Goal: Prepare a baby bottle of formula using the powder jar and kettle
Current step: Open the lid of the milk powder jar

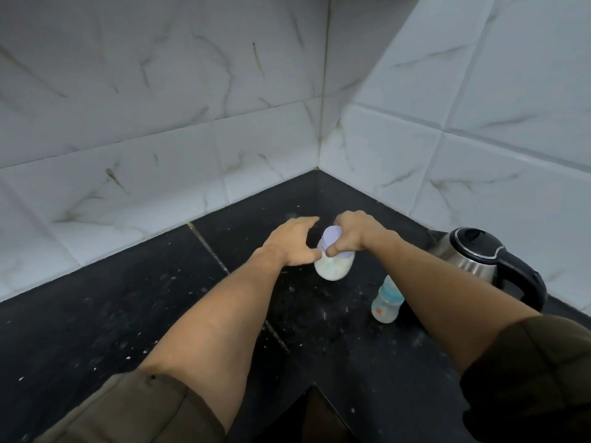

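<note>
Right hand (355,233) clamped over the lid (331,239) from above. Left hand (292,243) cups the powder jar (332,268), thumb on its side; far fingers probably wrapped, hard to see. Jar upright on the black counter (128,314) near the tiled wall (224,139) corner. Baby bottle (387,302) and kettle (479,254) stand apart to my right; counter runs wide to the left.
</note>
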The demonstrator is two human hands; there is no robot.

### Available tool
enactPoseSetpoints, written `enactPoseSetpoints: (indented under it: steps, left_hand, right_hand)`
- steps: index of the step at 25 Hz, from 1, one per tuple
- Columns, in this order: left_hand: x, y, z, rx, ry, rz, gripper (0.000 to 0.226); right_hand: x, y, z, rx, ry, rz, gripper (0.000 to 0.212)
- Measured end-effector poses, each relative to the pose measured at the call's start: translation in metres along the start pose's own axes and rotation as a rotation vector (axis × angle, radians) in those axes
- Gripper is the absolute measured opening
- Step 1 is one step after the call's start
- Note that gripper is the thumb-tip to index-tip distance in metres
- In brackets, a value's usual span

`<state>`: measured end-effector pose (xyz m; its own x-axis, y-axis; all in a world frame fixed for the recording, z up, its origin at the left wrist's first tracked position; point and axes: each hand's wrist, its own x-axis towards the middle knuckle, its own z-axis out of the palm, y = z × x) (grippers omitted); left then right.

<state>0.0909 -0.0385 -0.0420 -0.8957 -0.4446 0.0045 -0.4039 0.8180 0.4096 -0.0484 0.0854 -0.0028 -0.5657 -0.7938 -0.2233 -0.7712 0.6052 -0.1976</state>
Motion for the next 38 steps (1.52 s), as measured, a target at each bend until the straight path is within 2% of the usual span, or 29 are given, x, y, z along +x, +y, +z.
enactPoseSetpoints:
  steps: [3, 8, 15, 23, 34, 38]
  left_hand:
    - [-0.034, -0.021, 0.005, -0.005, -0.034, -0.074, 0.095]
    - [-0.083, -0.038, 0.028, -0.167, 0.001, -0.233, 0.074]
    - [-0.122, -0.051, 0.058, -0.332, 0.014, -0.339, 0.077]
    - [-0.131, -0.054, 0.070, -0.411, 0.109, -0.359, 0.081]
    - [-0.128, -0.054, 0.071, -0.368, 0.126, -0.356, 0.081]
    - [-0.128, -0.055, 0.073, -0.423, 0.126, -0.367, 0.080]
  right_hand:
    - [-0.013, -0.037, 0.006, 0.012, -0.011, -0.081, 0.058]
    - [-0.034, -0.083, 0.037, -0.036, -0.097, -0.145, 0.054]
    - [-0.052, -0.104, 0.069, -0.114, -0.149, -0.226, 0.054]
    - [-0.051, -0.107, 0.072, -0.208, -0.163, -0.371, 0.043]
    - [-0.050, -0.108, 0.065, -0.320, -0.173, -0.495, 0.052]
    - [-0.052, -0.107, 0.061, -0.364, -0.208, -0.546, 0.059]
